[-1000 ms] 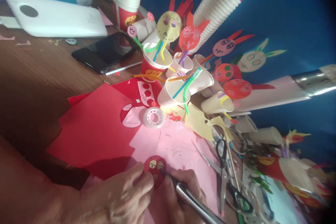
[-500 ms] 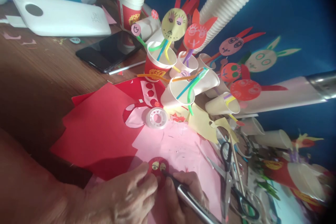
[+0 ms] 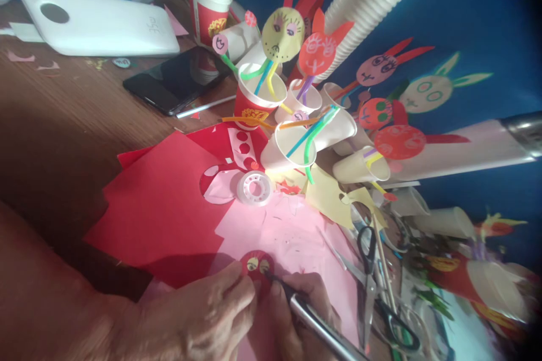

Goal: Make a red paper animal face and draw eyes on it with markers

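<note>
At the lower middle lies a red paper disc [image 3: 257, 277] with two small pale yellow eyes that have dark marks on them. From its left side my left hand [image 3: 199, 313] grips it, fingers bent and pressed at its edge. My right hand [image 3: 312, 287] is closed around a black and silver pen [image 3: 315, 320], whose dark tip touches the right eye or lies just beside it. Pink paper [image 3: 292, 231] is spread beneath the disc and both hands. The lower part of the disc is hidden by my fingers.
Scissors [image 3: 369, 287] lie right of my hands. Beyond the disc are a tape roll [image 3: 255, 188], red paper sheets [image 3: 161, 208] and a paper cup [image 3: 277, 149] with straws. Paper faces on straws, stacked cups [image 3: 368, 11], a phone [image 3: 173, 82] and a power bank [image 3: 105, 25] stand farther back.
The view has shifted slightly. Both hands keep their grips, and the pen tip stays at the right eye of the red disc.
</note>
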The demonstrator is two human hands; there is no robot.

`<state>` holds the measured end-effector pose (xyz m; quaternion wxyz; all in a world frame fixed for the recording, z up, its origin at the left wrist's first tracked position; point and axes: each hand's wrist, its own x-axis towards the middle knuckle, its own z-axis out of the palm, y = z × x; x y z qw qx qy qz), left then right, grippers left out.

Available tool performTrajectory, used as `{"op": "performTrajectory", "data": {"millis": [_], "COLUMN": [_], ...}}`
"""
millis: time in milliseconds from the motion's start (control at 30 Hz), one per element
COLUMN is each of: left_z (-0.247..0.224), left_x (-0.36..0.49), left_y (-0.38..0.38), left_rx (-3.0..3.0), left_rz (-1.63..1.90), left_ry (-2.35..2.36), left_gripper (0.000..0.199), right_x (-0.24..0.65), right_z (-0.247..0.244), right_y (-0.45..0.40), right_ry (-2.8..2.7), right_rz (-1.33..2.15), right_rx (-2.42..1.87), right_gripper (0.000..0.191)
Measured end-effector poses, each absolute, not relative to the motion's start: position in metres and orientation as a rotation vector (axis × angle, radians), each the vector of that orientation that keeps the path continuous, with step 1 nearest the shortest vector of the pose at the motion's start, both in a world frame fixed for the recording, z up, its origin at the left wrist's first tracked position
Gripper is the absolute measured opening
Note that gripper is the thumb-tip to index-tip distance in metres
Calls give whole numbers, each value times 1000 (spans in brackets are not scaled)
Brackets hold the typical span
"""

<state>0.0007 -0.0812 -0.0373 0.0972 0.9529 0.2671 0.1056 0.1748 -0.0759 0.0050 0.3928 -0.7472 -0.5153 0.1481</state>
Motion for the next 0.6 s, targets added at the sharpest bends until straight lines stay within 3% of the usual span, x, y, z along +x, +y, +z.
{"op": "performTrajectory", "data": {"millis": [600], "left_z": [-18], "left_x": [1], "left_y": [-75], "left_rx": [3088], "left_rz": [316], "left_ry": [727], "left_gripper": [28], "right_x": [174], "right_z": [12], "right_y": [-73], "right_ry": [-1364], "right_rz": [391], "right_rx": [-1905], "right_gripper": [26]}}
